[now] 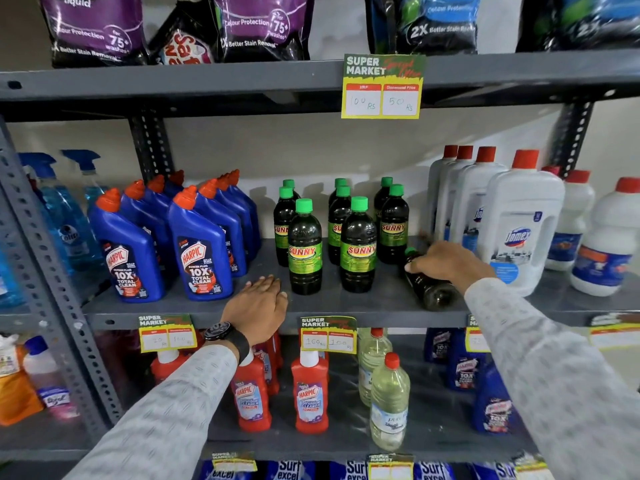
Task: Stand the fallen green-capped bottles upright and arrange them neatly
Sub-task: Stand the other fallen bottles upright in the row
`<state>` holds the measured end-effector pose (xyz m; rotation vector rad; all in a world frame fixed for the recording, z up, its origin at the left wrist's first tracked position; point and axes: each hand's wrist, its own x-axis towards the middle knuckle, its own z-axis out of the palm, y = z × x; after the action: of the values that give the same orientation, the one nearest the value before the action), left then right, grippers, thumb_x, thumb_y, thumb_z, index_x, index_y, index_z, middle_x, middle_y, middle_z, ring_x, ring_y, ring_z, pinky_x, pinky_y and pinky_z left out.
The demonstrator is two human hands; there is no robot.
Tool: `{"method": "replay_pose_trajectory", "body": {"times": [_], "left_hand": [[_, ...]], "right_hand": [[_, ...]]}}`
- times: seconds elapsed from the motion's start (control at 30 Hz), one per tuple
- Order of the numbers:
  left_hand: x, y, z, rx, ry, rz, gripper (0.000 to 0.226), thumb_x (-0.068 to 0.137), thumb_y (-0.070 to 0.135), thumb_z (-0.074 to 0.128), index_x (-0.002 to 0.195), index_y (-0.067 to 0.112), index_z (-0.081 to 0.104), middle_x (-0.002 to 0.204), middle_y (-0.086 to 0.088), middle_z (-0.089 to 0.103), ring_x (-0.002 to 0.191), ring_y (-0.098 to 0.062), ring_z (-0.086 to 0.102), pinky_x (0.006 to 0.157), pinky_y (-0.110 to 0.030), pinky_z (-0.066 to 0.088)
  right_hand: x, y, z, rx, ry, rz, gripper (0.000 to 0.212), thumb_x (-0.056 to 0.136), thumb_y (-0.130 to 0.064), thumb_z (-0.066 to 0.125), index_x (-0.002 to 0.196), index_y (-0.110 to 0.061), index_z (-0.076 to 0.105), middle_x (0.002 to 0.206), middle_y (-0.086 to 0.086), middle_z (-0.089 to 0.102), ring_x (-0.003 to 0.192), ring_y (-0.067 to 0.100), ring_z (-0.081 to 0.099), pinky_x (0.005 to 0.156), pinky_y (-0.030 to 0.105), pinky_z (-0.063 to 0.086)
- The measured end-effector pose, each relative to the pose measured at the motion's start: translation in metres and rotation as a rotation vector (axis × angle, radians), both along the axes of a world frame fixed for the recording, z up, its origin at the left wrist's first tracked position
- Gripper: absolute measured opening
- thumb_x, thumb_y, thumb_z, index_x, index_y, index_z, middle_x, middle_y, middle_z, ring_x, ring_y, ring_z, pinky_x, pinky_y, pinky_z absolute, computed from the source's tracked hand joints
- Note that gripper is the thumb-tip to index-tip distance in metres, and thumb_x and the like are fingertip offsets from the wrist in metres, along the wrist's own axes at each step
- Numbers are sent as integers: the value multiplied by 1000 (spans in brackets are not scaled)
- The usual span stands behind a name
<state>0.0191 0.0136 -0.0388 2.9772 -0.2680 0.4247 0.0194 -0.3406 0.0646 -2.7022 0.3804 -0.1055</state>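
Observation:
Several dark bottles with green caps and green "SUNNY" labels stand upright in three short rows on the middle grey shelf (346, 308); the front two are at the left (304, 249) and the centre (357, 247). One more green-capped bottle (433, 289) lies on its side at the right of the group, cap pointing to the back. My right hand (450, 263) is closed over its upper body. My left hand (258, 306) rests flat on the shelf's front edge, fingers spread, holding nothing.
Blue Harpic bottles (201, 251) stand close on the left of the group, white Domex bottles (519, 223) close on the right. A price tag (382, 86) hangs from the shelf above. Red and clear bottles fill the shelf below.

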Motion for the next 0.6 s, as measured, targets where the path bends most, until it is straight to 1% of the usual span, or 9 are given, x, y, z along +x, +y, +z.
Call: {"method": "replay_pose_trajectory", "body": {"times": [0.07,0.1,0.17,0.23,0.33,0.4,0.47,0.57,0.6], "left_hand": [[0,0,0,-4,2,-1,61,107,42,20,158,12,33,167,-7,30,156,-19,25,128,-38,17],[0,0,1,-7,7,-3,61,107,42,20,158,12,33,167,-8,30,156,-19,25,128,-38,17],[-2,-1,3,-4,16,-3,61,107,41,19,158,11,32,167,-8,29,156,-19,24,128,-39,16],[-3,-3,5,-3,25,-5,61,107,41,19,159,11,31,168,-9,28,156,-20,24,128,-39,16],[-3,-4,7,-8,12,-2,60,107,39,20,159,11,31,168,-8,28,156,-20,23,128,-38,15],[-3,-5,6,3,28,-1,60,107,39,19,159,11,29,169,-7,25,157,-19,21,128,-38,14],[-2,-4,5,4,50,1,61,107,40,18,160,12,25,170,-7,22,157,-19,19,129,-38,13],[0,-2,5,6,47,-2,61,107,41,18,160,12,26,170,-6,23,157,-19,19,129,-37,12],[0,-2,4,9,39,-3,61,107,41,18,160,12,27,169,-7,24,157,-19,20,129,-37,13]], "right_hand": [[2,-7,-4,97,77,6,80,79,-55,79,144,-18,52,141,16,58,123,39,58,97,49,54],[3,-9,-6,159,86,4,80,76,-55,81,142,-21,52,136,16,60,117,39,61,89,51,59],[3,-11,-9,254,75,-14,72,71,-52,84,128,-20,54,116,14,64,99,37,66,66,47,63],[4,-13,-11,338,50,-38,65,68,-49,86,116,-15,57,99,14,65,85,35,68,55,42,62],[3,-18,-6,453,-27,-58,64,62,-50,87,104,-9,63,91,16,70,78,35,71,53,42,61],[0,-19,1,506,-139,-55,67,57,-57,86,99,-8,64,89,12,70,77,31,70,51,35,57],[-2,-16,8,568,-300,-33,69,57,-61,85,97,-9,64,88,6,71,79,24,68,57,30,49],[-8,-1,5,670,-554,6,61,62,-56,89,99,-19,58,91,-9,69,81,10,64,63,28,45],[-9,4,-1,668,-628,6,61,65,-53,90,104,-24,54,95,-11,68,84,10,64,67,29,46]]}}
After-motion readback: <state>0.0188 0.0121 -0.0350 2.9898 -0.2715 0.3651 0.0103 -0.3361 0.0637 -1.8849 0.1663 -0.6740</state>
